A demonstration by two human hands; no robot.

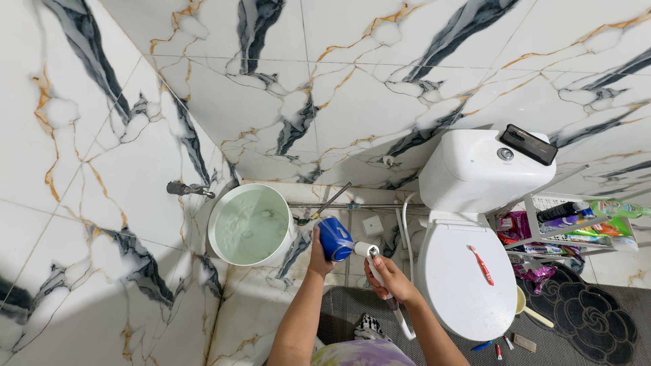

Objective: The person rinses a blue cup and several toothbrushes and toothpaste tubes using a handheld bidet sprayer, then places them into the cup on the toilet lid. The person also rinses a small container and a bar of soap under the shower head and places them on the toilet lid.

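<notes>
In a marble-tiled bathroom, your left hand (317, 256) wraps around a blue cup (336, 238) and your right hand (390, 279) closes around the handle of a white spray hose (383, 281), the two held close together in the air above the dark floor mat (441, 342), between the bucket (249, 225) at the left wall and the toilet (461, 278) on the right. The cup lies tipped nearly on its side, its long axis running from your left hand toward the right, with its right end just beside the sprayer's round head (367, 250); whether they touch cannot be told. The sprayer's long axis runs from that head, up and away from you, down through your right palm, and the hose trails on toward the mat at your feet. The head points left, at the cup. The bucket, filled with pale green water, stands just left of your left hand, the nearer of the two to it, under a wall tap (186, 189). A red toothbrush (482, 265) lies on the shut toilet lid, well apart from both hands, and a dark phone (528, 144) rests on the tank.
</notes>
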